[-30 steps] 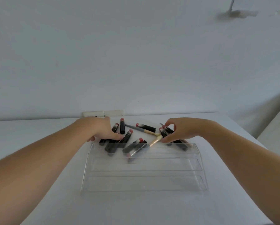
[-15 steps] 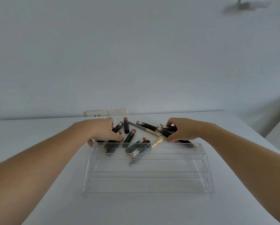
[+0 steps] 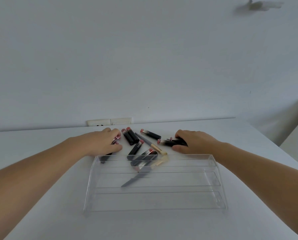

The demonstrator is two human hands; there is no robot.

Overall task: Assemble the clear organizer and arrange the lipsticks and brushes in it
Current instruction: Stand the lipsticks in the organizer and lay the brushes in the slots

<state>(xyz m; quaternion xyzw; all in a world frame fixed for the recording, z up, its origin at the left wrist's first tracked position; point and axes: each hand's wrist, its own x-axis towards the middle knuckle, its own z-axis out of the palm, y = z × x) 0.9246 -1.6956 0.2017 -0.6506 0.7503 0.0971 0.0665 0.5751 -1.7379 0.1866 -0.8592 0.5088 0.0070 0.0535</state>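
A clear stepped organizer (image 3: 155,200) stands on the white table, with nothing resting in its tiers. Behind it lie several black lipsticks with pink ends (image 3: 131,136) and a grey brush with a pale tip (image 3: 149,143); some show through the clear back wall. My left hand (image 3: 104,142) rests palm-down on lipsticks at the pile's left, fingers curled over them. My right hand (image 3: 193,141) covers lipsticks at the pile's right, with one pink-ended lipstick (image 3: 165,142) sticking out from under its fingers.
A white wall socket (image 3: 109,121) sits at the table's far edge against the wall. The table's right edge (image 3: 272,144) drops off beside a pale piece of furniture. Bare tabletop lies in front of the organizer.
Both hands have moved apart and farther back over the pile. The lipsticks and the brush between them have spread out and shifted.
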